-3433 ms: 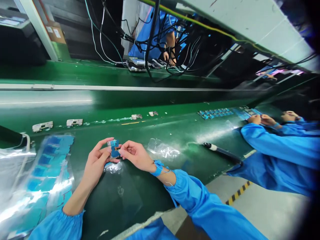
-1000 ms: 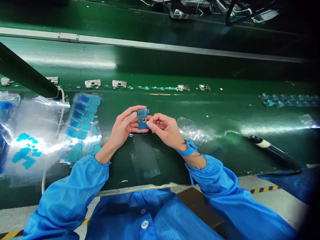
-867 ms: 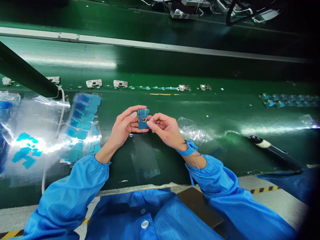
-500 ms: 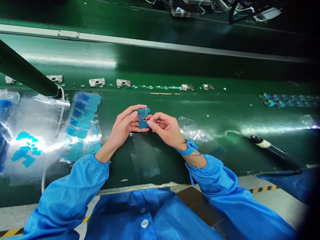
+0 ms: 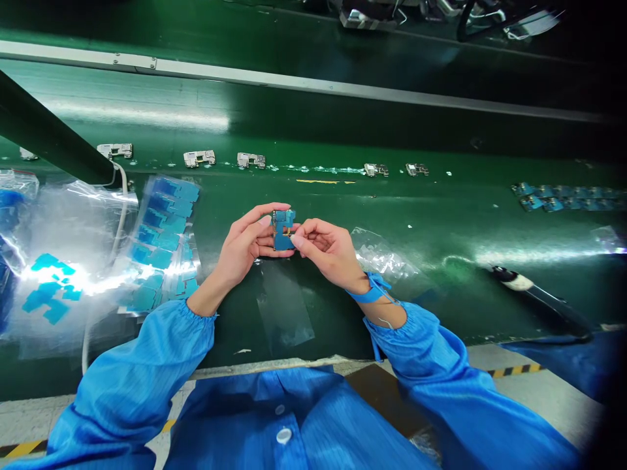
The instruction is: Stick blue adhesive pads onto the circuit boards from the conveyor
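Probably light, stiff and fragile, the blue circuit board point(image 5: 282, 230) is pinched at its edges by the left hand point(image 5: 242, 247) and right hand point(image 5: 327, 251).

No readable text, no labels or numbers — circuit board point(image 5: 281, 230) print too small

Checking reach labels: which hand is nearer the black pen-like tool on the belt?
Right. The right hand pinches the small blue board at centre, the tool lying off to its right; the left hand grips the board's other side, farther from it.
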Motion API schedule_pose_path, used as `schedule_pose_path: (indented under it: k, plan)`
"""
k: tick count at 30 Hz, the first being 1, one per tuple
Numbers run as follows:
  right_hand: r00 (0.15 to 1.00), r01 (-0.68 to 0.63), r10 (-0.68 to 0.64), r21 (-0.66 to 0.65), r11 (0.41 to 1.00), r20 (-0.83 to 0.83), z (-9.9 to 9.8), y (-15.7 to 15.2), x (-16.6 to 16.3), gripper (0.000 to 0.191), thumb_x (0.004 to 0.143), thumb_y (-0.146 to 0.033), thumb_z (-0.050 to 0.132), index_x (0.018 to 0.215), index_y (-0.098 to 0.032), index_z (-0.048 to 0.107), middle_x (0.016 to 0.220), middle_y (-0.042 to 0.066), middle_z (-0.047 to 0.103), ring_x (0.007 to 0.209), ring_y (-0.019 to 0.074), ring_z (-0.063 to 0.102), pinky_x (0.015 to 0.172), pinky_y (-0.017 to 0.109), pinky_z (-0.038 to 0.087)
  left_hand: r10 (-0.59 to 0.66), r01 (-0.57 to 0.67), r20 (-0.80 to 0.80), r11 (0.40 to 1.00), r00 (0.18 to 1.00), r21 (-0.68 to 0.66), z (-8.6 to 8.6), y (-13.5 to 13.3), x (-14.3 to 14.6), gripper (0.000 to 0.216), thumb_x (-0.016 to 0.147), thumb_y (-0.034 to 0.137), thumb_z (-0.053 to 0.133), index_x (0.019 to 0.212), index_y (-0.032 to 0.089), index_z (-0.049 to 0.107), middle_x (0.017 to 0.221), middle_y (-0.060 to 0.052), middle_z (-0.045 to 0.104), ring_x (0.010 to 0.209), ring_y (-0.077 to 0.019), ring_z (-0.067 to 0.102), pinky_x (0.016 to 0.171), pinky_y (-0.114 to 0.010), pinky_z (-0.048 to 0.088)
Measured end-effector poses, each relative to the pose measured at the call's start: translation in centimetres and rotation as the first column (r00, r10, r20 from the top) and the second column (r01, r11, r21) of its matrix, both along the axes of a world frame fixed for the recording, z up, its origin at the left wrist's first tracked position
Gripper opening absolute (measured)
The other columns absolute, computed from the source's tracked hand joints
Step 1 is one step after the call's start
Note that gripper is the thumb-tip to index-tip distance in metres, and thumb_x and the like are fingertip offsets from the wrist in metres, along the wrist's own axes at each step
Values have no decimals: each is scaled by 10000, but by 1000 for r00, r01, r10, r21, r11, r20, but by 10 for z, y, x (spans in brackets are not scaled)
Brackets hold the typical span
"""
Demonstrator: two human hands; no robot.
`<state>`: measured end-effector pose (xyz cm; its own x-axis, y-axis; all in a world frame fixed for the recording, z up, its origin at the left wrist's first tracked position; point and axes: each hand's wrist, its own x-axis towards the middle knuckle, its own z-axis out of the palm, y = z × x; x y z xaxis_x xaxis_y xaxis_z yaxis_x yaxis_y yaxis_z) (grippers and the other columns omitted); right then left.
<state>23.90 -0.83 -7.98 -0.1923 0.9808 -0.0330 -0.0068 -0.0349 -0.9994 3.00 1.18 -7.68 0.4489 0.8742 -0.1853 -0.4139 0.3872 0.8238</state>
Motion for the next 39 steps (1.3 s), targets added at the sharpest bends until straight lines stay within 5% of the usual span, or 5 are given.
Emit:
schedule_pose_path:
  k: [39]
  plan:
    - [1000, -4, 4, 58, 998, 2, -7, 0, 1, 385, 963, -537, 925, 905, -215, 722, 871, 20, 705, 745, 132, 643, 832, 298, 645, -12, 12, -9, 999, 1000, 34, -1, 1, 1, 580, 1015, 571, 749, 1454, 197, 680, 1199, -125, 866, 1177, -355, 853, 885, -439, 767]
